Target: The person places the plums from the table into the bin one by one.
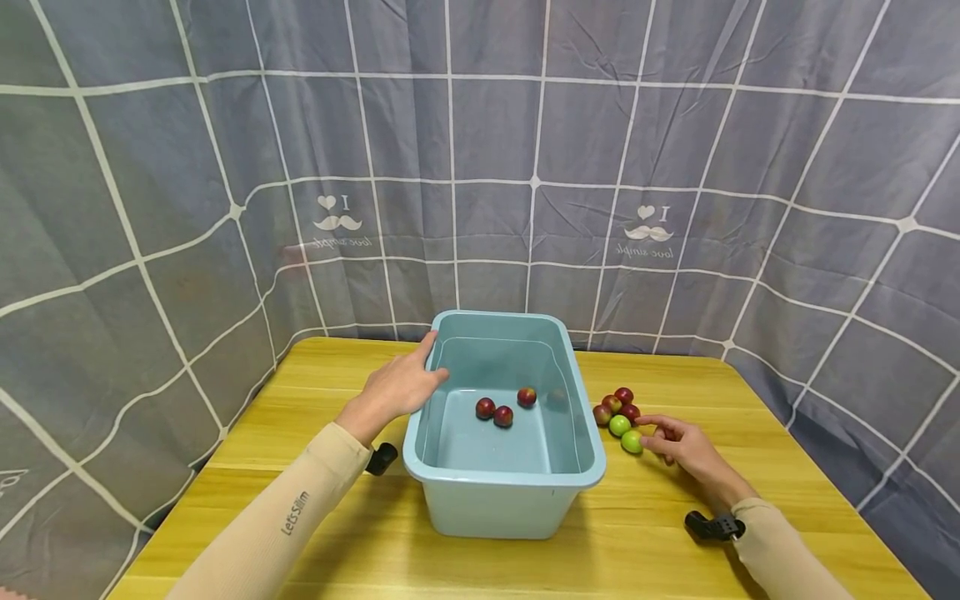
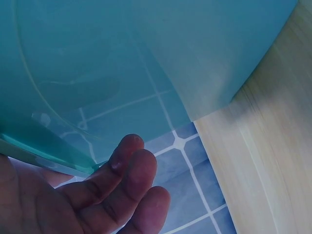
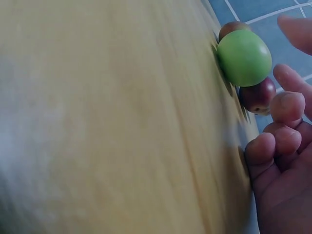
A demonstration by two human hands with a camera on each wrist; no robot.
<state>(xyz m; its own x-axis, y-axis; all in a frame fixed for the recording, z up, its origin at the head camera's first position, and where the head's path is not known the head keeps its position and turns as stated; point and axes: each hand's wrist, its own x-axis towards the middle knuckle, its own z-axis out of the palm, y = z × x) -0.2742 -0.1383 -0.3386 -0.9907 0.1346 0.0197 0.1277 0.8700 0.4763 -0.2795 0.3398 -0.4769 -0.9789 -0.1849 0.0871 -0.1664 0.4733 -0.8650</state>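
Observation:
A light blue plastic tub stands mid-table with three red fruits on its bottom. My left hand rests on its left rim, fingers fairly straight along the outside and thumb over the edge; in the left wrist view the fingers lie loose under the tub wall. Right of the tub sits a cluster of red fruits and two green ones. My right hand lies on the table beside the nearer green fruit, fingers relaxed. Close up, that green fruit is just off the fingertips, ungripped.
The yellow wooden table has rounded corners and is ringed at the back and sides by a grey checked curtain. A red fruit lies behind the green one. A black camera mount sits at each wrist.

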